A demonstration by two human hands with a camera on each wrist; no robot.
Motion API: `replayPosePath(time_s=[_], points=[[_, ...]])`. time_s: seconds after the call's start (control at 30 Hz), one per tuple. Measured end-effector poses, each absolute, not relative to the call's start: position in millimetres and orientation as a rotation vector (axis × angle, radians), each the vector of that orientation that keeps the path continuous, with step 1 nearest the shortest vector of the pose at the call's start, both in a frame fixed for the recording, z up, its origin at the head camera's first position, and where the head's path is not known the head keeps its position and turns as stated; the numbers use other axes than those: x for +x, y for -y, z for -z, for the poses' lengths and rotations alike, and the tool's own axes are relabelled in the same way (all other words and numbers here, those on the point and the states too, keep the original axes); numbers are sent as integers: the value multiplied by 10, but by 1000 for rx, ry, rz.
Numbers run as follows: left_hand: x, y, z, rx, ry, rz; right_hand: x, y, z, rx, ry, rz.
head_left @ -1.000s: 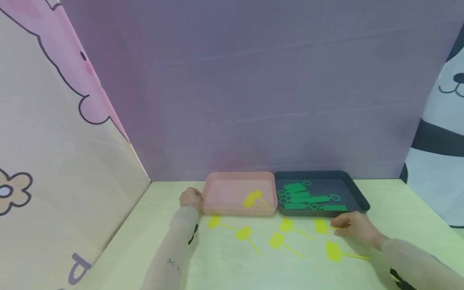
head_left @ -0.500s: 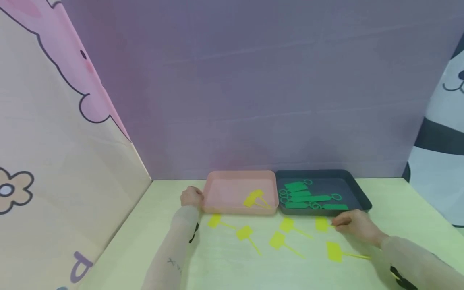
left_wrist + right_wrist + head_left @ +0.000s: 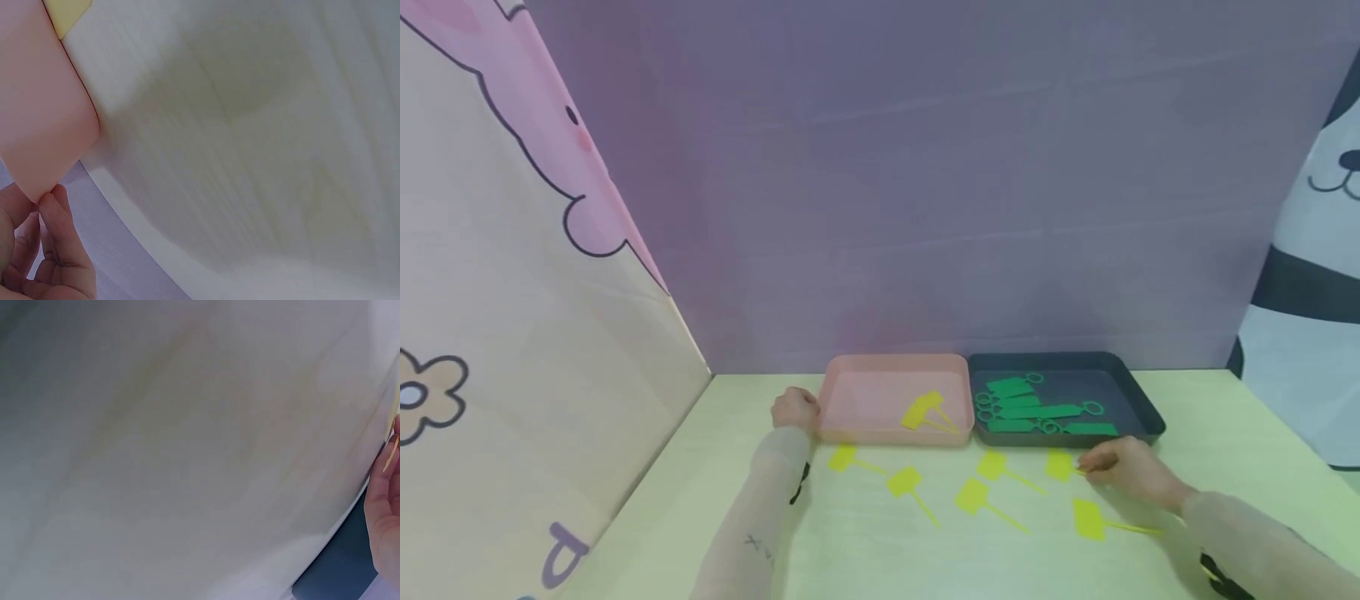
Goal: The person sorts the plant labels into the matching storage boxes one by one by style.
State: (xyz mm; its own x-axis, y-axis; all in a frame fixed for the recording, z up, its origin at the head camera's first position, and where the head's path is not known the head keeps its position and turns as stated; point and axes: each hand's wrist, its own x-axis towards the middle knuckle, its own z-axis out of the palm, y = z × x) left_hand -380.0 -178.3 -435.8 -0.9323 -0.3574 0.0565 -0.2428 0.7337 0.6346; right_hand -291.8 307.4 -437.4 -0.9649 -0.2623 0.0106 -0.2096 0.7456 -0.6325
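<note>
Thumb and fingers of my left hand (image 3: 795, 408) pinch the left rim of a pink tray (image 3: 861, 396); in the left wrist view that hand (image 3: 59, 247) grips the tray's corner (image 3: 53, 165). A yellow plant label (image 3: 1059, 465), flat with a thin stem, is pinched at its stem by my right hand (image 3: 1133, 472), just in front of the dark tray (image 3: 1101, 387). At the right edge of the right wrist view, part of the stem (image 3: 391, 455) shows between the fingers. Two or more yellow labels (image 3: 917, 414) lie in the pink tray.
Several green labels with ring ends (image 3: 1037, 412) lie in the dark tray. Spread on the table (image 3: 880, 562) are more yellow labels, one of them (image 3: 1090, 520) near my right wrist. A grey-purple cloth backdrop (image 3: 880, 208) rises behind both trays.
My right hand has shifted slightly to the left, along with the yellow plant label, its fingers now closer to the label's head. The left hand stays on the pink tray.
</note>
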Motion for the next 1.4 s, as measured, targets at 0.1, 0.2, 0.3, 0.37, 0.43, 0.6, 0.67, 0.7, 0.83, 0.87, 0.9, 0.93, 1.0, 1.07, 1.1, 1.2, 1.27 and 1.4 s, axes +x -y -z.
replayPosePath(time_s=[0.1, 0.2, 0.3, 0.37, 0.43, 0.6, 0.67, 0.7, 0.83, 0.87, 0.9, 0.93, 1.0, 1.07, 1.1, 1.2, 1.27, 1.4], points=[[-3798, 1787, 4369, 488, 2759, 978, -2920, -3053, 4376, -352, -2863, 1017], [-3787, 1788, 4368, 482, 2754, 985, -2925, -3044, 4364, -348, -2870, 1019], [-3777, 1789, 4364, 475, 2754, 986, -2921, -3045, 4336, -422, -2891, 1012], [-3772, 1787, 4356, 479, 2753, 991, -2915, -3039, 4316, -502, -2908, 1009], [-3776, 1787, 4348, 486, 2755, 997, -2905, -3022, 4294, -545, -2903, 1036], [-3808, 1794, 4327, 486, 2758, 1003, -2901, -2939, 4235, -535, -2858, 1124], [-3817, 1794, 4317, 481, 2755, 999, -2910, -2896, 4211, -513, -2836, 1148], [-3820, 1794, 4313, 475, 2751, 988, -2914, -2872, 4196, -514, -2822, 1158], [-3805, 1779, 4291, 462, 2742, 966, -2905, -2753, 4124, -515, -2749, 1205], [-3801, 1779, 4292, 457, 2740, 963, -2902, -2721, 4107, -513, -2741, 1208], [-3798, 1775, 4296, 457, 2737, 964, -2897, -2687, 4090, -515, -2732, 1213], [-3793, 1772, 4301, 462, 2736, 973, -2897, -2654, 4076, -509, -2727, 1219], [-3786, 1769, 4316, 467, 2734, 986, -2900, -2588, 4052, -505, -2726, 1231], [-3769, 1762, 4323, 475, 2735, 999, -2911, -2528, 4041, -509, -2727, 1239], [-3755, 1755, 4321, 481, 2736, 1005, -2916, -2497, 4037, -520, -2722, 1244], [-3720, 1745, 4306, 495, 2744, 1024, -2951, -2410, 4044, -534, -2735, 1234], [-3707, 1744, 4296, 508, 2744, 1034, -2984, -2352, 4051, -539, -2749, 1224], [-3715, 1744, 4293, 514, 2742, 1033, -3041, -2230, 4034, -562, -2765, 1224]])
